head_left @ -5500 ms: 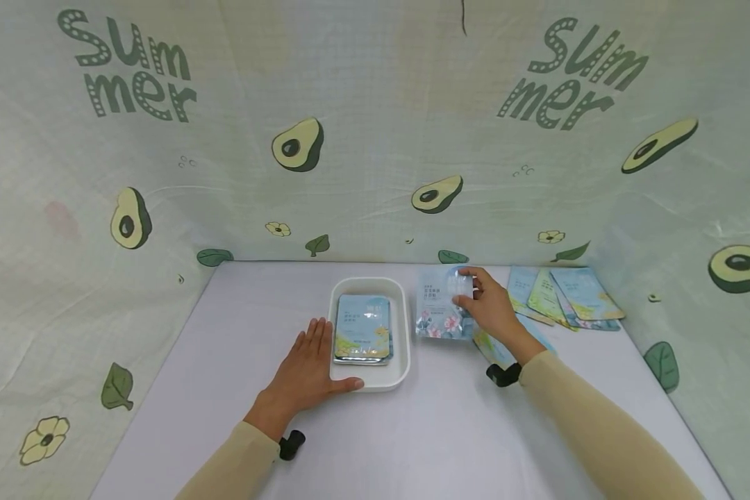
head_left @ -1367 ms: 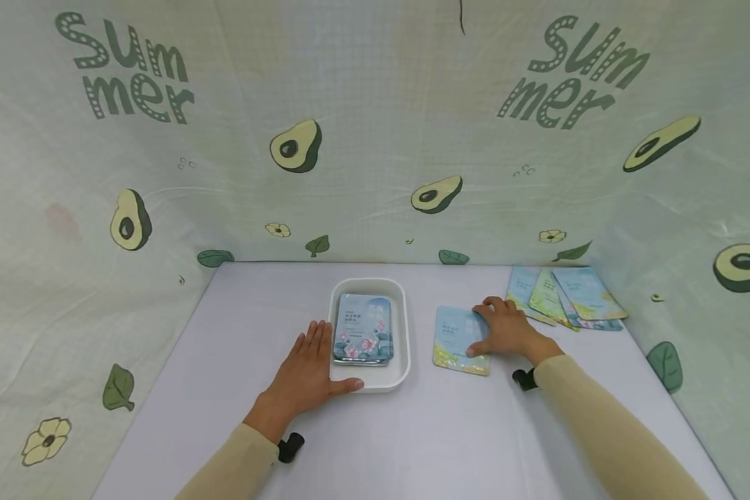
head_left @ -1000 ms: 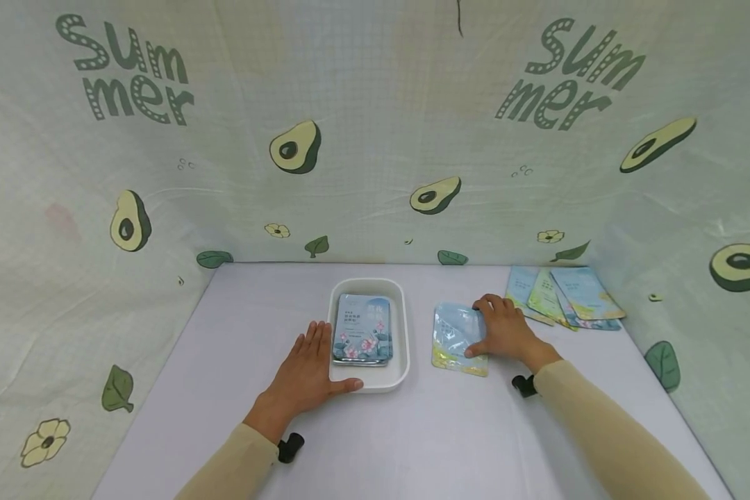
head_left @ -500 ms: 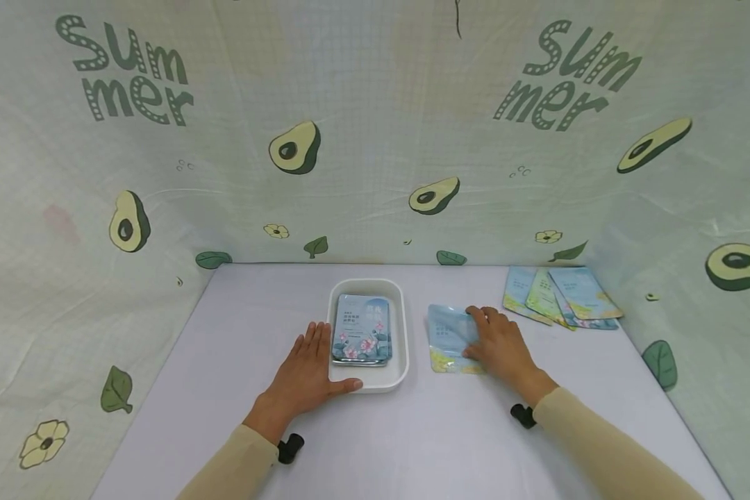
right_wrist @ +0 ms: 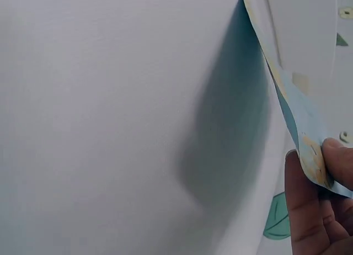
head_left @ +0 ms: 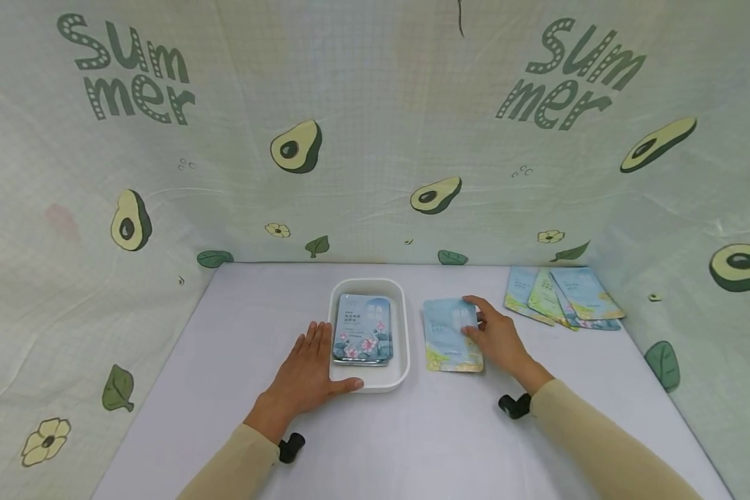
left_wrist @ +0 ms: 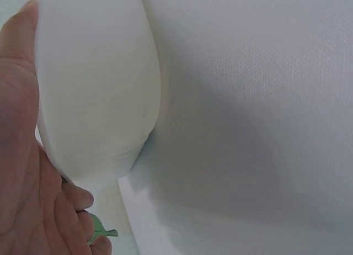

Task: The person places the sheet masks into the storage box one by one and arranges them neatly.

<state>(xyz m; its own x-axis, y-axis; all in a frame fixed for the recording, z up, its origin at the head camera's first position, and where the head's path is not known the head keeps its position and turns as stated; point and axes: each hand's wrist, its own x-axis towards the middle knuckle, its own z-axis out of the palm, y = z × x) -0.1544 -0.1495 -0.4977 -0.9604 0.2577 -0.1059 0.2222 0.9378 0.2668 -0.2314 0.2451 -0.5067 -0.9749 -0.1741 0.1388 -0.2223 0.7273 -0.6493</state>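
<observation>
My left hand lies with straight fingers along the left side of a white tray, its thumb on the near rim. In the left wrist view, the tray's outer wall sits against the palm. A stack of sachets is inside, topped by a blue one with pink flowers. To the right of the tray, my right hand pinches the right edge of a light-blue sachet with a yellow lower border. In the right wrist view, this sachet is raised off the table, between thumb and fingers.
Several sachets lie fanned out at the back right, among them a blue one and a green one. A white cloth covers the table. A printed curtain rises behind it.
The earlier pink-flowered sachet now tops the stack in the tray. My right hand took hold of the blue-yellow sachet, lifted it and shifted it slightly left. The left hand stays put.
</observation>
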